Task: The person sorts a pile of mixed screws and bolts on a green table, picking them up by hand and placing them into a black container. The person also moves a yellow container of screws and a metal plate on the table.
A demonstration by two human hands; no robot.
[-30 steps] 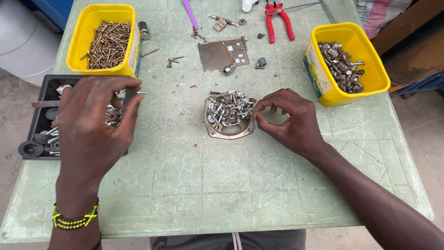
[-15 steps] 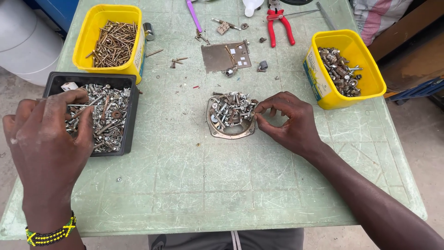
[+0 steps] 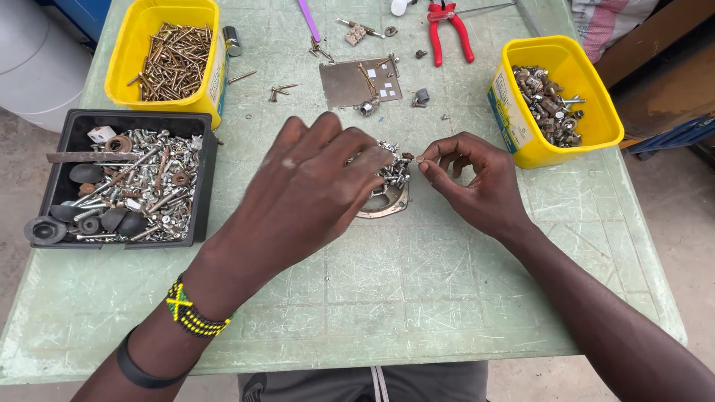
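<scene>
A small metal piece (image 3: 421,158) is being pinched by the right hand (image 3: 477,182); the left hand (image 3: 313,193) is hovering loose-fingered over the round dish (image 3: 387,202), between yellow tubs (image 3: 555,149).

Left hand (image 3: 313,190) moved from black tray (image 3: 74,126) to round dish (image 3: 387,205).

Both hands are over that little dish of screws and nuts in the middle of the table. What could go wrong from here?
The left hand hides much of the round metal dish, so a fingertip could nudge it and scatter the heaped hardware. The right hand pinches a tiny piece at its fingertips over bare table; if it slips it may roll away. The black tray sits near the left forearm, which might bump it.
</scene>
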